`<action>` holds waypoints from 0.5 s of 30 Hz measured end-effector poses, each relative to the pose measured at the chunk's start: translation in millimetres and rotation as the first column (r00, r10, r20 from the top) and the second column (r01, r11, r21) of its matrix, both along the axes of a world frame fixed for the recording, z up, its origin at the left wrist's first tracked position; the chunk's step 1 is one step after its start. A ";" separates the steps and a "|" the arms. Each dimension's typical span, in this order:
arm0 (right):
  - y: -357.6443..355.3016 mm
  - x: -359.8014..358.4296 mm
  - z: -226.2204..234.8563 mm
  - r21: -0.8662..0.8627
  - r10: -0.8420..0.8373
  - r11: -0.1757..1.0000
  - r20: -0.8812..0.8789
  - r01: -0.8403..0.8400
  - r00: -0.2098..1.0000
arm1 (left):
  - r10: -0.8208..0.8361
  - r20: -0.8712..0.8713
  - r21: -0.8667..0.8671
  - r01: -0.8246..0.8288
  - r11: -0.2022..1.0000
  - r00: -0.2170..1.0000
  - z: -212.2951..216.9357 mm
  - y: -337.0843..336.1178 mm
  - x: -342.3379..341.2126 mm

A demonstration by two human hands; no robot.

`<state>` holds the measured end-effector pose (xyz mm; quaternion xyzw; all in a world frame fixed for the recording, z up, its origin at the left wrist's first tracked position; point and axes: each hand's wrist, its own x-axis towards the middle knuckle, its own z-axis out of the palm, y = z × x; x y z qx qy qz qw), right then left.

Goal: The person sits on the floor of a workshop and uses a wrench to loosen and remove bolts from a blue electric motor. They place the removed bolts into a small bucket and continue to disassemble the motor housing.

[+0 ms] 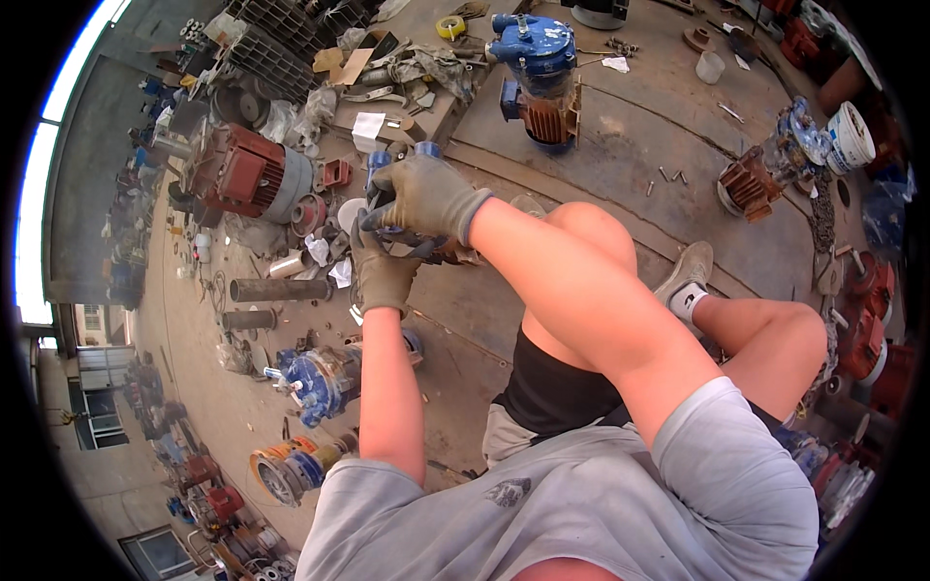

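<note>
Gripping a small dark part (418, 244) between both gloved hands, I see it held above the concrete floor (581, 136), just in front of my raised knee (591, 228); my right hand (426, 198) is curled over the part from above, fingers closed on it; my left hand (381, 271) cups it from below, fingers wrapped up around it; the hands hide most of the part, so I cannot tell its shape, only that blue knobs (402, 152) show just past the right hand; a red motor (247, 174) lies to my left, with a steel pipe (279, 289) near it; a blue pump (538, 82) stands farther off, ahead of the hands; another blue pump (315, 380) lies beside my left forearm; my shoe (686, 276) rests flat on the floor to the right
</note>
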<state>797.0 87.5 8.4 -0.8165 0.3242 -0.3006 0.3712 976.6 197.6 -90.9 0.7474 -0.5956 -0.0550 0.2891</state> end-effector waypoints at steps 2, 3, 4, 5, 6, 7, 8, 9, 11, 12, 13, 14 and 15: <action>4.5 -0.9 2.7 0.004 -0.023 1.000 -0.021 0.023 1.000 | 0.009 0.018 0.037 -0.010 0.999 1.000 -8.9 0.4 -1.7; 3.5 0.4 1.3 0.051 -0.017 0.999 0.008 0.016 1.000 | 0.007 -0.030 0.037 -0.005 0.999 1.000 -13.0 -1.2 -2.0; 2.7 1.9 -0.2 0.099 -0.012 0.995 0.038 0.008 0.999 | 0.004 -0.078 0.037 -0.001 0.999 0.997 -16.7 -2.9 -1.0; 2.3 3.6 -2.0 0.146 -0.009 0.989 0.069 -0.001 0.998 | 0.018 -0.051 0.050 -0.016 0.999 0.999 -19.6 -8.8 1.9; 3.9 4.1 -2.9 0.197 -0.018 0.980 0.144 -0.011 0.989 | 0.033 -0.028 0.068 -0.031 0.997 0.999 -22.5 -16.3 3.8; 5.9 4.8 -4.1 0.248 -0.032 0.969 0.218 -0.023 0.975 | 0.047 -0.003 0.086 -0.046 0.995 0.999 -25.4 -19.3 5.8; 8.2 5.3 -5.5 0.296 -0.053 0.954 0.291 -0.038 0.955 | 0.044 0.010 0.074 -0.045 0.996 0.999 -28.6 -17.2 7.5; 8.4 6.7 -6.3 0.306 -0.081 0.952 0.244 0.003 0.966 | 0.040 0.030 0.057 -0.042 0.998 0.999 -26.7 -18.0 7.7; 9.5 9.7 -18.9 0.316 -0.166 0.941 0.133 0.117 0.977 | 0.036 0.071 0.042 -0.039 0.998 0.997 -31.4 -22.6 11.3; 11.4 12.8 -30.4 0.292 -0.151 0.952 0.175 0.095 0.973 | 0.025 0.084 0.041 -0.029 0.999 0.996 -37.7 -26.8 16.6; 10.2 7.3 -33.1 0.307 -0.054 0.951 0.081 0.026 0.995 | -0.094 0.038 -0.014 0.095 0.995 0.995 -35.4 -26.8 10.6; 18.0 12.1 -22.7 0.186 -0.028 0.982 0.076 0.013 0.997 | -0.027 0.118 0.051 0.021 0.998 0.993 -50.1 -21.4 36.0; 16.4 22.8 -31.0 0.005 -0.110 0.994 0.267 0.113 0.958 | -0.068 0.281 -0.009 0.073 0.997 0.957 -62.3 -28.7 57.5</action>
